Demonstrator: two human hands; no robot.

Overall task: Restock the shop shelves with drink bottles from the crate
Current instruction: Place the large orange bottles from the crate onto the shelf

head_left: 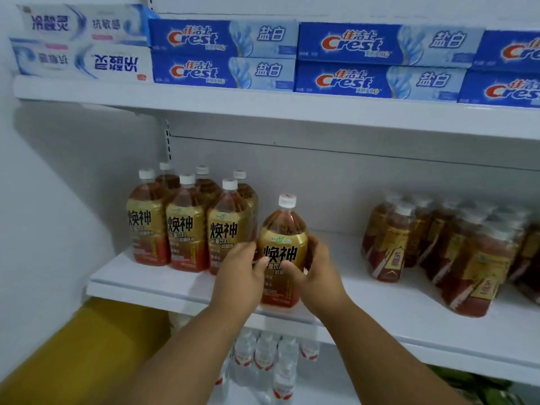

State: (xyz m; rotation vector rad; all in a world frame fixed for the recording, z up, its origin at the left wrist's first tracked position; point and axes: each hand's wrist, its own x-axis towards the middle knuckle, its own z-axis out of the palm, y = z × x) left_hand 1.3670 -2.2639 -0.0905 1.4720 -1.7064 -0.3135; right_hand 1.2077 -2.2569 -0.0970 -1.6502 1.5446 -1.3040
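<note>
Both hands on one bottle. Left hand (244,266) wraps the left side, thumb across the label front; right hand (314,263) cups the right side, thumb also on the label. Fingers curled round it on both sides, so it's a two-handed clasp, not a pinch.

The object is a clear plastic drink bottle with amber-brown liquid, gold-and-red label and white cap (283,252). It stands upright near the front edge of the white middle shelf (409,314), label facing out. The base looks down on the shelf, or very nearly; can't confirm contact. Two hands probably for squaring the label forward and seating it in line.

It sits just right of a cluster of matching upright bottles (187,226) at the shelf's left end, two rows deep, touching or nearly touching the nearest one. Looks like it extends the front row rightward.

Further right, well apart: shrink-wrapped packs of the same brown drink (432,247), blurred, leaning a bit. A bare gap of shelf lies between them and the held bottle, likely room for more singles.

Upper shelf (263,106): blue toothpaste cartons (377,62) stacked two high, white toothpaste cartons (84,42) at the left.

Lower shelf: small clear water bottles with red labels (268,355). A yellow object (96,346) sits lower left, unidentifiable. The crate is not in view.
</note>
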